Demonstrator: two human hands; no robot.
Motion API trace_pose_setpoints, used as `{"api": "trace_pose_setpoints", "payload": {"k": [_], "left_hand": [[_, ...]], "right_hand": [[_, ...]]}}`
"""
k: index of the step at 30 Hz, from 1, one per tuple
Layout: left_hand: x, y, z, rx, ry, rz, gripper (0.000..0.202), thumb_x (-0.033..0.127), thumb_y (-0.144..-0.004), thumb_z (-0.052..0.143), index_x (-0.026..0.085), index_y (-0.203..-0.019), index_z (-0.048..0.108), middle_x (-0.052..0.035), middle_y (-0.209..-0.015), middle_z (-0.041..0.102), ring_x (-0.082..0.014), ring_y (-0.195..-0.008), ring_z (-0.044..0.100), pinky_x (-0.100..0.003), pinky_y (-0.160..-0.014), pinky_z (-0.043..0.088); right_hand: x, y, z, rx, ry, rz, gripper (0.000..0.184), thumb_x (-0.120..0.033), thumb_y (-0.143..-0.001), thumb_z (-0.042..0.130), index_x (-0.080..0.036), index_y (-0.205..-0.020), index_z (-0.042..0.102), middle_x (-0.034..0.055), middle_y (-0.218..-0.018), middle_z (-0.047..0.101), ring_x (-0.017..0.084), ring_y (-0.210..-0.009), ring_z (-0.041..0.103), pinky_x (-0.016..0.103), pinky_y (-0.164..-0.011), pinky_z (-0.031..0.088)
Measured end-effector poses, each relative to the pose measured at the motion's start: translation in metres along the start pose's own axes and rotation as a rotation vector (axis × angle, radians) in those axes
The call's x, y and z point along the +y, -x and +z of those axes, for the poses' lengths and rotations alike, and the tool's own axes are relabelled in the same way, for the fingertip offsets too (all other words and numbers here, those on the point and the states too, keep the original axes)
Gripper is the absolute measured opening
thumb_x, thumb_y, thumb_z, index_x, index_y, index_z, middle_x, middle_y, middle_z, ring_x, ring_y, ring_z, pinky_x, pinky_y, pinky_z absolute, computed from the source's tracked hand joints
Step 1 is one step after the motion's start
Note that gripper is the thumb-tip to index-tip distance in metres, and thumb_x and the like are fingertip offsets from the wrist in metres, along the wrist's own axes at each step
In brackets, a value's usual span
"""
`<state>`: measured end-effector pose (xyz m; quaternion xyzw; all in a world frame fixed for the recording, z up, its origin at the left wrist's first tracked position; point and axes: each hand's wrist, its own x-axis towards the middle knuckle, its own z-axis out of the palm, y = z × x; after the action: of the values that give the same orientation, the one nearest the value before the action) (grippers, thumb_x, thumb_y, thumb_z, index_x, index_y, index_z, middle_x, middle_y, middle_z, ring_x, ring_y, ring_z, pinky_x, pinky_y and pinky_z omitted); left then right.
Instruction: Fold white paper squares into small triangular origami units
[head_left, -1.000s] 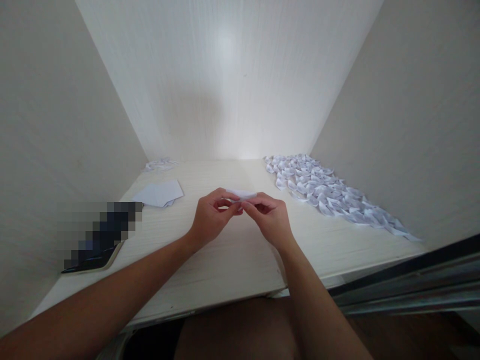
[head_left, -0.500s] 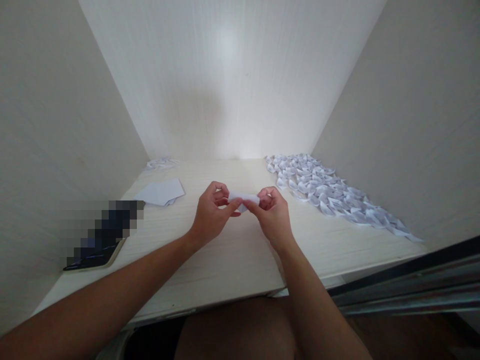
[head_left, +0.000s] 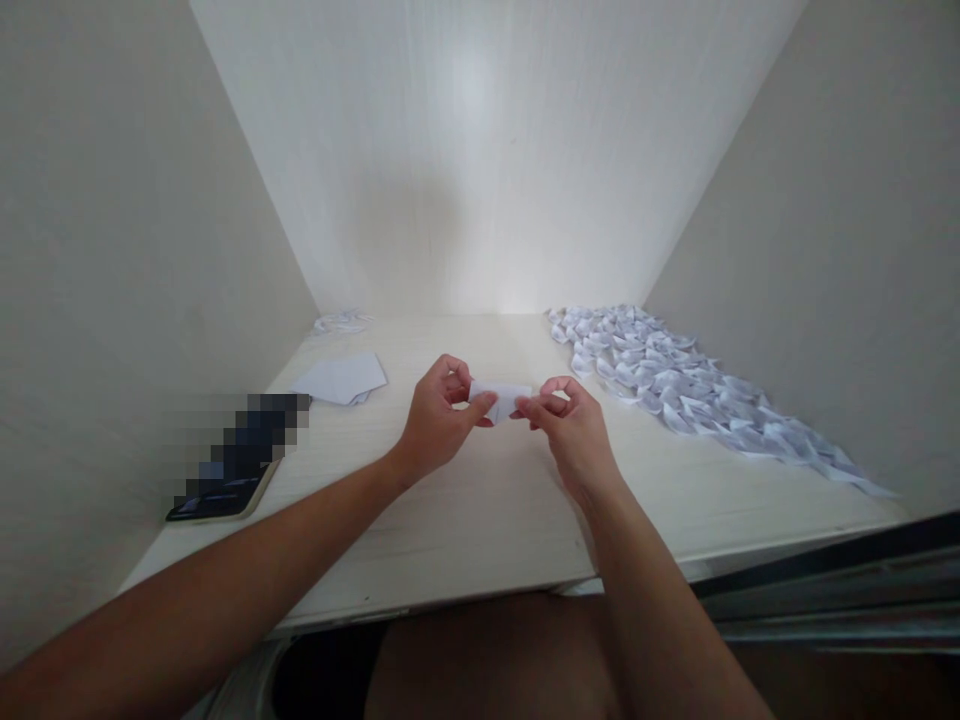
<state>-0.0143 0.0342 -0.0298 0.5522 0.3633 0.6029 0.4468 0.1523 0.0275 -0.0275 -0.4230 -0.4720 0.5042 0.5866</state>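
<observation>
broadly, the back wall (head_left: 510,180) takes up most room, pale and faintly streaked, with a bright patch high up and a soft shadow lower left of it. the left wall (head_left: 142,220) and right wall (head_left: 862,250) flank it, greyer. between them lies the whitish desk (head_left: 480,535), its near edge above the person's bare leg (head_left: 487,660). something dark and ribbed (head_left: 847,605) sits past the desk's near right edge, too dim to name. along the right wall spreads a long pile (head_left: 667,375) of folded white pieces, tapering to a point towards the front. a phone (head_left: 225,497) rests at the left, its screen mostly pixelated. the left hand (head_left: 442,405) and right hand (head_left: 566,425) are apart at the desk's middle, both clamped on one paper, thumbs on the near side. beyond the phone lie a few white sheets (head_left: 341,378), overlapping. in the far left corner are thin white scraps (head_left: 341,322). smallest is the paper (head_left: 501,393), small, white and creased, spanning the gap between the two hands, in front of the pile's left side.
</observation>
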Motion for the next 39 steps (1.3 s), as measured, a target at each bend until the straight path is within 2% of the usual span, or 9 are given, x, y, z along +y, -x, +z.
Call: {"api": "trace_pose_setpoints", "payload": {"k": [5, 9, 13, 16, 19, 21, 27, 32, 39], "left_hand": [[0.0, 0.001, -0.004, -0.097, -0.083, 0.051, 0.031, 0.036, -0.082, 0.074, 0.021, -0.094, 0.05, 0.0041, -0.076, 0.059, -0.0142, -0.071, 0.069, -0.026, -0.056, 0.064], [0.008, 0.001, -0.014, -0.291, -0.345, 0.254, 0.033, 0.031, -0.085, 0.073, 0.022, -0.114, 0.059, -0.0062, -0.106, 0.066, -0.0192, -0.095, 0.069, -0.027, -0.067, 0.063], [0.012, -0.003, -0.02, -0.478, -0.489, 0.445, 0.037, 0.035, -0.075, 0.084, 0.024, -0.108, 0.071, -0.0133, -0.127, 0.063, -0.0256, -0.111, 0.065, -0.039, -0.086, 0.06], [0.009, -0.006, -0.021, -0.52, -0.504, 0.502, 0.033, 0.034, -0.073, 0.087, 0.024, -0.103, 0.075, -0.0135, -0.127, 0.065, -0.0269, -0.112, 0.065, -0.046, -0.098, 0.054], [0.006, -0.007, -0.019, -0.493, -0.547, 0.544, 0.009, 0.025, -0.087, 0.073, 0.025, -0.095, 0.077, -0.0101, -0.114, 0.073, -0.025, -0.108, 0.067, -0.045, -0.097, 0.052], [0.007, -0.006, -0.018, -0.477, -0.537, 0.562, 0.009, 0.024, -0.091, 0.068, 0.025, -0.091, 0.077, -0.0085, -0.102, 0.077, -0.0232, -0.1, 0.069, -0.042, -0.094, 0.053], [0.01, -0.002, -0.011, -0.337, -0.465, 0.33, 0.01, 0.031, -0.086, 0.074, 0.022, -0.085, 0.077, -0.0061, -0.086, 0.078, -0.0209, -0.081, 0.071, -0.036, -0.081, 0.054], [0.001, -0.001, -0.009, -0.273, -0.256, 0.022, 0.02, 0.034, -0.076, 0.08, 0.018, -0.086, 0.071, -0.0019, -0.076, 0.074, -0.0154, -0.065, 0.066, -0.028, -0.063, 0.053], [0.001, 0.0, -0.003, -0.103, 0.014, -0.155, 0.045, 0.03, -0.061, 0.092, 0.017, -0.089, 0.059, -0.0002, -0.068, 0.073, -0.0141, -0.057, 0.068, -0.026, -0.055, 0.057]], "right_hand": [[-0.006, 0.0, -0.002, 0.002, -0.06, 0.034, 0.042, -0.029, -0.059, 0.088, -0.023, -0.08, 0.052, -0.0043, -0.06, 0.066, 0.016, -0.061, 0.065, 0.026, -0.057, 0.036], [-0.012, 0.001, -0.01, -0.031, -0.093, 0.163, 0.038, -0.027, -0.056, 0.088, -0.022, -0.078, 0.057, -0.0025, -0.059, 0.067, 0.015, -0.057, 0.062, 0.025, -0.055, 0.037], [-0.013, 0.003, -0.019, -0.067, -0.106, 0.287, 0.039, -0.024, -0.054, 0.089, -0.021, -0.08, 0.061, -0.0019, -0.059, 0.067, 0.015, -0.055, 0.062, 0.025, -0.053, 0.04], [-0.011, 0.004, -0.021, -0.063, -0.109, 0.316, 0.039, -0.024, -0.053, 0.09, -0.021, -0.081, 0.062, -0.0014, -0.06, 0.067, 0.015, -0.055, 0.063, 0.026, -0.053, 0.043], [-0.01, 0.004, -0.02, -0.097, -0.104, 0.337, 0.038, -0.023, -0.054, 0.09, -0.021, -0.081, 0.064, -0.0019, -0.06, 0.066, 0.014, -0.055, 0.062, 0.025, -0.053, 0.044], [-0.009, 0.004, -0.019, -0.125, -0.086, 0.345, 0.036, -0.026, -0.056, 0.09, -0.021, -0.082, 0.066, -0.0011, -0.062, 0.067, 0.014, -0.058, 0.063, 0.024, -0.055, 0.044], [-0.01, 0.006, -0.019, -0.191, 0.132, 0.136, 0.035, -0.046, -0.071, 0.085, -0.024, -0.098, 0.078, 0.0063, -0.099, 0.078, 0.022, -0.091, 0.069, 0.033, -0.076, 0.053], [-0.01, 0.008, -0.016, -0.191, 0.141, -0.021, 0.031, -0.047, -0.069, 0.087, -0.024, -0.089, 0.08, 0.0052, -0.091, 0.078, 0.022, -0.085, 0.069, 0.037, -0.08, 0.053], [-0.001, 0.007, -0.007, -0.117, 0.048, 0.026, 0.025, -0.038, -0.065, 0.089, -0.022, -0.08, 0.076, 0.0013, -0.075, 0.074, 0.016, -0.066, 0.063, 0.031, -0.065, 0.049]]}}
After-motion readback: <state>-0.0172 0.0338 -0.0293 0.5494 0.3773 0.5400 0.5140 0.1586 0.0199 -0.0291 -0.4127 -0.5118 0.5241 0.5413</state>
